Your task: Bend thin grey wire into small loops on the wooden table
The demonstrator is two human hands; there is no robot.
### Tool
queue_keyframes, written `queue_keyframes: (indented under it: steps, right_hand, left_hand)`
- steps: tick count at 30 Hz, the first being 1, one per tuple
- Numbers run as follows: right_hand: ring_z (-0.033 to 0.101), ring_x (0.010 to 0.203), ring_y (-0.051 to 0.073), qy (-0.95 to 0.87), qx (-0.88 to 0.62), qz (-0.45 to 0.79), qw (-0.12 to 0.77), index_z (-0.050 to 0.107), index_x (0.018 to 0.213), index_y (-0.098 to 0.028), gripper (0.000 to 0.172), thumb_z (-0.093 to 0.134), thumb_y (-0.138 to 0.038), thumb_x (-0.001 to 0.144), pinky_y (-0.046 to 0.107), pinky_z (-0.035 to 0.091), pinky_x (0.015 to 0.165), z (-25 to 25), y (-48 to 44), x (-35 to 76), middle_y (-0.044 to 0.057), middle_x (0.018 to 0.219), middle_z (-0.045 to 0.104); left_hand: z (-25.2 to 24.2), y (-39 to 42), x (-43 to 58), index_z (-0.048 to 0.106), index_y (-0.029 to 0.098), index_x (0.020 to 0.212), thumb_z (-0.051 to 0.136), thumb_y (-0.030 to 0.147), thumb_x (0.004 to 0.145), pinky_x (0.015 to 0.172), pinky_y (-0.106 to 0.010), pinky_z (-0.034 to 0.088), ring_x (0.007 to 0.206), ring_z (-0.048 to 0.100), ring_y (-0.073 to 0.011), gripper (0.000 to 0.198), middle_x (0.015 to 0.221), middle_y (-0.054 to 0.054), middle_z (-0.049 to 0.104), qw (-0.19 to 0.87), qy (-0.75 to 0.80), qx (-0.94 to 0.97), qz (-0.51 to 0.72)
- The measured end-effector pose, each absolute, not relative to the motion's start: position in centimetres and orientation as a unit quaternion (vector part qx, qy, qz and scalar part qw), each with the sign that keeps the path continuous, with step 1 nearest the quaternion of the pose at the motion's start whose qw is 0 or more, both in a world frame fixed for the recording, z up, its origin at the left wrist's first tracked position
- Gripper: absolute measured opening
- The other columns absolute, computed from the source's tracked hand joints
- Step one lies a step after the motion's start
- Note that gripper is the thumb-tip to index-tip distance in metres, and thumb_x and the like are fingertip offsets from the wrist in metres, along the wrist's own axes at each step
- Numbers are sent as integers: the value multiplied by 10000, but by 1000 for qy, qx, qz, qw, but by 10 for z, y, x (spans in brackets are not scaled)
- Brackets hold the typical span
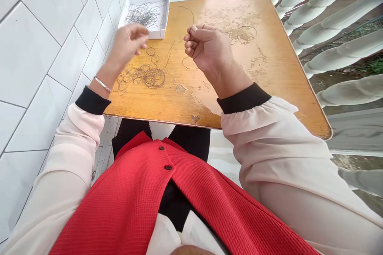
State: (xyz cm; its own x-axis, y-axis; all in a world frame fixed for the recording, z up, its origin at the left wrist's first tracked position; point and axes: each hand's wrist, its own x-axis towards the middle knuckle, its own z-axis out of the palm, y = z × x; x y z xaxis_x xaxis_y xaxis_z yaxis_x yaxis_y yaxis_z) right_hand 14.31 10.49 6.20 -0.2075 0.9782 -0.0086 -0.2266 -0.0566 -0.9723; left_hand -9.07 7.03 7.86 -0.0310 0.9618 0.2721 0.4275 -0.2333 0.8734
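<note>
Hands apart, raised above the wooden tabletop (263, 40).

In the head view, I have the left hand (127, 44) just beside the white cardboard box (143, 14) at the table's far left corner, and the right hand (208, 50) mid-table, fingers curled; I can't tell whether either pinches a strand. Thin wire loops (146, 75) tangle under the left hand. The tile wall (44, 48) flanks the table's left edge; scuffed wood runs from the right hand to the table's right edge, beyond it a white balustrade (329, 20).
</note>
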Motion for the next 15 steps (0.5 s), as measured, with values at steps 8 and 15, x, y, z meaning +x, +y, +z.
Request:
queue_keyframes:
  steps: [8, 15]
  right_hand:
    - [617, 741, 148, -481, -391, 638, 455, 610, 714, -289, 258, 566, -199, 951, 279, 579, 821, 51, 99, 147, -7, 804, 684]
    - [566, 586, 56, -421, -379, 676, 471, 595, 686, -208, 316, 528, -105, 977, 160, 549, 653, 43, 84, 141, -19, 696, 622]
  left_hand:
    - [22, 57, -47, 663, 200, 1221, 648, 301, 972, 439, -193, 371, 579, 625, -64, 269, 1213, -109, 737, 521, 466, 601, 388]
    - [23, 52, -20, 705, 172, 996, 663, 106, 917, 472, -187, 358, 476, 478, -21, 111, 739, 7, 708, 566, 456, 541, 423]
